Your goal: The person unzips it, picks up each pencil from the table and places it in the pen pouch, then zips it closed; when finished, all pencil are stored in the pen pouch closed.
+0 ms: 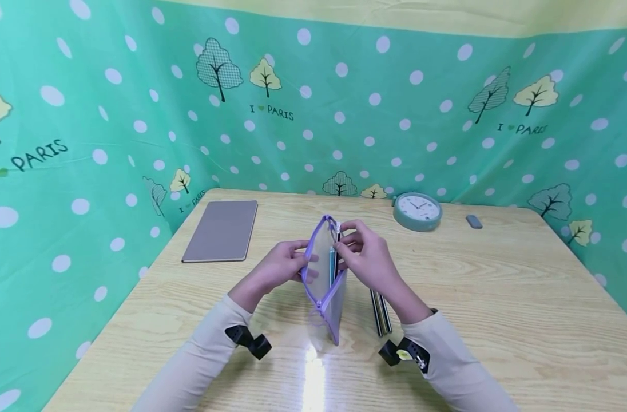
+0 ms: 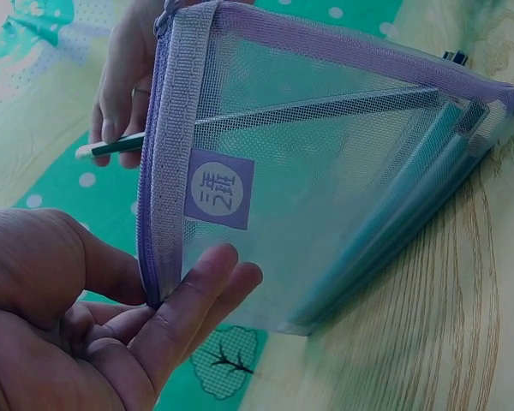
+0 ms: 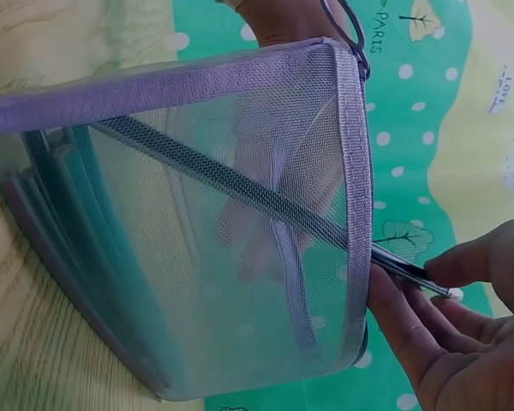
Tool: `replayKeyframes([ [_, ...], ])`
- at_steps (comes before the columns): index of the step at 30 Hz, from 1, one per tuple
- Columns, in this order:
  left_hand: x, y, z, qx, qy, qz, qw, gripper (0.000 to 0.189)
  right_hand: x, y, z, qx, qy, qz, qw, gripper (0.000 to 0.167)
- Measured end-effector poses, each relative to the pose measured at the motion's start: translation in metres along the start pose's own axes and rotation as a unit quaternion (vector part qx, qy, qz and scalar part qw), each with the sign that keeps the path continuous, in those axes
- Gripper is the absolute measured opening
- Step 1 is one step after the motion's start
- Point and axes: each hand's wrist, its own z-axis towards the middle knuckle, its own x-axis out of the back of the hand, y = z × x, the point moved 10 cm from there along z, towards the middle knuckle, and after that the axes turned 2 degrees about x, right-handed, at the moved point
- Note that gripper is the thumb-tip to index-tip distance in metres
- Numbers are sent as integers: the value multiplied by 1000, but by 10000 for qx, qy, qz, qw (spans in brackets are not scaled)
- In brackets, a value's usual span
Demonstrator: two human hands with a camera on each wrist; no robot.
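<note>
A purple-edged mesh pencil pouch stands on the table, its zipper open upward. The left hand pinches one side of the opening between thumb and fingers. A dark pencil with a white end slants down through the opening, most of its length inside the mesh. Just above the zipper edge, the right hand pinches this pencil near its white end. Teal and dark slim sticks, like pens or pencils, lie along the pouch's bottom, blurred by the mesh.
Several dark striped pencils lie on the table under the right forearm. A grey notebook is at the back left. Toward the back right sit a round teal clock and a small blue-grey block. A patterned green curtain hangs behind.
</note>
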Motion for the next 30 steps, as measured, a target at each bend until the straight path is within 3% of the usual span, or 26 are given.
replayKeyframes([
  [15, 5, -1, -5, -50, 35, -90, 9999, 48, -1, -1, 1, -89, -382, -475, 9981, 33],
  [22, 6, -2, -6, 18, 85, -162, 9998, 49, 21, -3, 3, -181, -501, -810, 9953, 32],
  [26, 4, 0, -5, -4, 95, -81, 9999, 49, 41, 21, 8, -401, -591, -1481, 9864, 32],
  [30, 1, 1, -1, -32, 59, -28, 10000, 49, 47, 71, 16, -992, -1095, -2325, 9613, 32],
])
